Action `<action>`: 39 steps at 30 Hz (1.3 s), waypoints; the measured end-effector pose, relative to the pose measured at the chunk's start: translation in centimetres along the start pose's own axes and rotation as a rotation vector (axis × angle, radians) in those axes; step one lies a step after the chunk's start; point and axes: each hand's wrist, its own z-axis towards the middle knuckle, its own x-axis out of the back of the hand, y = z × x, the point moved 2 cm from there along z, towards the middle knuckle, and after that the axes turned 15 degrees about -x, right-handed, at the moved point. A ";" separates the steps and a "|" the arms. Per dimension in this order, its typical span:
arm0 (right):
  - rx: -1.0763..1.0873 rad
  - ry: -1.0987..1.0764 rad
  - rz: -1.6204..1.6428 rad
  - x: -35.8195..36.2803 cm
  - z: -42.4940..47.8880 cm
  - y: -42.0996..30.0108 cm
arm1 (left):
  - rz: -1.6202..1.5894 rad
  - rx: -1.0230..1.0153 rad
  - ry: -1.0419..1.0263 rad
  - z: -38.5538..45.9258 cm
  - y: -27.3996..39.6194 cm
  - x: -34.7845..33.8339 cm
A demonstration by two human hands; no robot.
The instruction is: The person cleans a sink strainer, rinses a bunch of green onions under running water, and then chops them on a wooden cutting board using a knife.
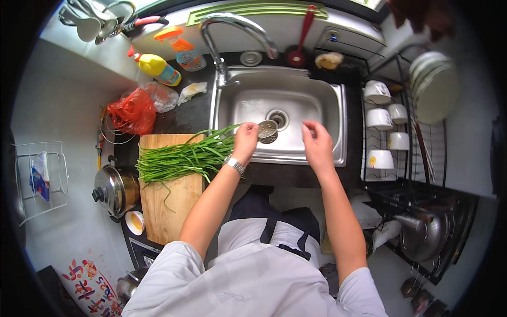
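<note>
A perforated metal sink strainer [268,130] is pinched at its edge by my left hand [246,138], which wears a metal-band watch. It hangs tilted over the stainless steel sink [253,99], just in front of the uncovered drain [279,118]. My right hand [318,146] hovers over the right part of the basin, fingers loosely curled and nothing visible in them. Long green garlic chives [178,158] lie across a wooden cutting board [174,210] left of the sink. Their tips reach over the basin's rim, behind my left hand.
A chrome faucet [237,20] arches above the sink's back. Spray cleaner [186,51], a yellow bottle [156,67] and a red plastic bag [134,111] stand back left. A lidded pot [115,190] sits left of the board. At right, a rack holds white bowls [379,119] and plates [435,87].
</note>
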 end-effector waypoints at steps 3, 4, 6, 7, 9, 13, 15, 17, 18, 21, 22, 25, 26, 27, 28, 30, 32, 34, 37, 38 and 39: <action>0.221 -0.086 -0.174 -7.4 4.2 -6.9 | -0.214 0.228 0.016 2.4 -1.7 -1.3; 0.372 -0.041 -0.280 -10.3 5.6 -8.3 | -0.342 0.324 -0.028 3.2 -2.7 -2.0; 0.541 -0.016 -0.499 -14.7 8.2 -8.4 | -0.515 0.310 -0.113 3.4 0.3 -4.5; 0.583 -0.050 -0.588 -16.9 9.1 -8.9 | -0.601 0.252 -0.118 3.9 0.1 -5.1; 0.639 -0.076 -0.740 -20.2 9.5 -8.6 | -0.933 0.258 -0.142 4.2 -1.6 -6.0; 0.384 -0.288 -0.883 -22.2 9.9 -8.3 | -1.005 0.466 0.008 6.2 -1.0 -8.2; 0.329 -0.343 -0.809 -22.7 8.1 -8.7 | -1.040 0.483 -0.086 7.4 -1.1 -7.8; 0.427 -0.198 -0.730 -22.5 7.8 -7.5 | -1.060 0.500 -0.126 8.3 -0.1 -8.1; 0.409 -0.181 -0.657 -21.4 7.7 -7.7 | -0.989 0.499 -0.117 8.0 0.0 -8.6; 0.402 -0.144 -0.408 -16.9 8.2 -7.7 | -1.470 0.444 -0.320 7.9 -0.4 -6.9; 0.394 -0.120 -0.335 -14.6 8.7 -6.8 | -1.230 0.445 -0.223 7.3 0.1 -7.5; 0.402 0.093 -0.474 -9.3 9.8 -4.6 | -0.675 0.449 -0.189 8.5 -1.7 -8.0; 0.356 0.175 -0.503 -7.8 10.8 -2.8 | -0.566 0.461 -0.145 8.5 -1.8 -8.4; 0.311 0.255 -0.528 -7.2 11.8 -0.8 | -0.454 0.468 -0.097 8.4 -1.8 -8.5; 0.092 0.131 -0.316 -7.2 13.5 2.0 | -0.346 0.472 -0.059 8.5 -1.7 -9.0; -0.338 -0.145 0.132 -8.7 15.7 5.9 | 0.112 0.016 -0.136 9.1 -1.2 -8.3; -0.723 -0.143 0.327 -10.3 15.5 8.0 | 0.373 -0.189 -0.135 8.8 -0.7 -7.5; -0.784 -0.070 0.271 -10.4 17.9 14.5 | 0.427 -0.262 -0.112 8.3 0.4 -7.7; -0.554 -0.065 -0.137 -12.0 17.0 18.0 | 0.501 -0.185 -0.085 6.2 0.2 -4.1; -0.538 -0.087 -0.222 -12.7 16.6 18.1 | 0.471 -0.100 -0.071 5.2 0.2 -3.1; -0.517 -0.124 -0.308 -13.5 15.5 17.3 | 0.444 -0.008 -0.043 3.8 0.2 -2.1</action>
